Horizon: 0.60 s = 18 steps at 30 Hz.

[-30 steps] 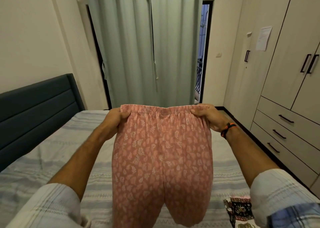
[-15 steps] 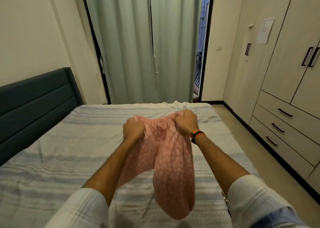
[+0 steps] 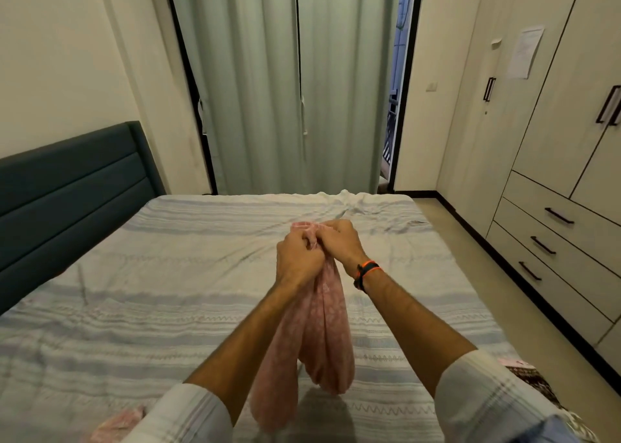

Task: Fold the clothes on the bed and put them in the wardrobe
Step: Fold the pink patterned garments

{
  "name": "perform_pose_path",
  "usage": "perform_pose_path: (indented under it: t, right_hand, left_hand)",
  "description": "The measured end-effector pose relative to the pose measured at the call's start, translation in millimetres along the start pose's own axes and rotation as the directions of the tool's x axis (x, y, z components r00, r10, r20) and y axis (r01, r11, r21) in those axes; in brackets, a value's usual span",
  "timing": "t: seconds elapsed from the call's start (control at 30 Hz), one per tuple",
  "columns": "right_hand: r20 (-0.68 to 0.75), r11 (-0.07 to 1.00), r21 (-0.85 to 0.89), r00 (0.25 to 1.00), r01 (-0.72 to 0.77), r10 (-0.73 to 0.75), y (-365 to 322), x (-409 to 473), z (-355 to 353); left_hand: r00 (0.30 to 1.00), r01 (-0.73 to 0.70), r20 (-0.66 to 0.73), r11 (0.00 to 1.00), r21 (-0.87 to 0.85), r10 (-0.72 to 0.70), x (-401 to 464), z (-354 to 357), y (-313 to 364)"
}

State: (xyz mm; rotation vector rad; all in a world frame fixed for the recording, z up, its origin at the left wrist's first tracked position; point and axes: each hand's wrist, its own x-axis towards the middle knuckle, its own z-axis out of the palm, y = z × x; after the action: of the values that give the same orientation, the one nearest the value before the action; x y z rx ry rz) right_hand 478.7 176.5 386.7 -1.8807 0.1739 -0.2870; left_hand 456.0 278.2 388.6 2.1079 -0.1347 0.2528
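Both hands meet above mid-bed. Left hand [image 3: 297, 257] and right hand [image 3: 339, 241], touching, each clench the bunched waistband of the pink patterned trousers [image 3: 316, 335]. The legs hang doubled toward six o'clock over the striped bedsheet [image 3: 168, 274]. Wardrobe [image 3: 554, 140] at three o'clock, doors closed. More pink cloth [image 3: 117, 424] lies at seven o'clock.

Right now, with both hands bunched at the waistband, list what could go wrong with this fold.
1. The pink patterned cotton trousers hang unevenly, one leg lower, so the fold may land crooked.
2. The left hand and right hand crowd one grip; a side may slip onto the striped bedsheet.
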Motion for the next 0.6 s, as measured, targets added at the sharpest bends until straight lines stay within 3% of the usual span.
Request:
perform_pose_path:
  t: [0.13, 0.23, 0.33, 0.43, 0.5, 0.53, 0.6]
  right_hand:
    - [0.089, 0.971, 0.226, 0.994, -0.08, 0.062, -3.1, -1.6, -2.6]
    - [0.126, 0.972, 0.234, 0.992, -0.036, 0.007, -5.5, -8.0, -6.6]
    - [0.145, 0.976, 0.219, 0.988, 0.016, -0.049, -0.8, -8.2, -15.3]
    - [0.161, 0.961, 0.272, 0.983, 0.042, -0.089, 2.6, -7.4, -26.3]
    - [0.203, 0.951, 0.305, 0.972, 0.047, -0.114, 5.5, -4.5, -33.8]
    - [0.232, 0.951, 0.306, 0.964, 0.052, -0.127, 6.0, -2.8, -37.5]
    - [0.3, 0.95, 0.3, 0.936, 0.089, -0.182, 5.8, -0.6, -45.7]
  left_hand:
    - [0.99, -0.091, 0.11, 0.996, 0.007, 0.089, -9.5, 7.9, 1.4]
    - [0.973, -0.106, 0.206, 0.994, 0.004, 0.103, -11.1, 9.9, -5.0]
    - [0.969, -0.114, 0.207, 0.989, -0.095, 0.132, -6.0, 5.5, -20.9]
    - [0.999, -0.006, 0.044, 0.954, -0.298, 0.02, -1.2, -6.5, -27.3]
    - [0.997, 0.005, -0.068, 0.952, -0.305, -0.027, 6.4, -16.7, -32.3]
    - [0.996, 0.028, -0.069, 0.964, -0.263, -0.048, 11.6, -21.5, -36.6]
    - [0.989, 0.128, 0.105, 0.967, -0.22, -0.107, 19.6, -34.2, -43.3]
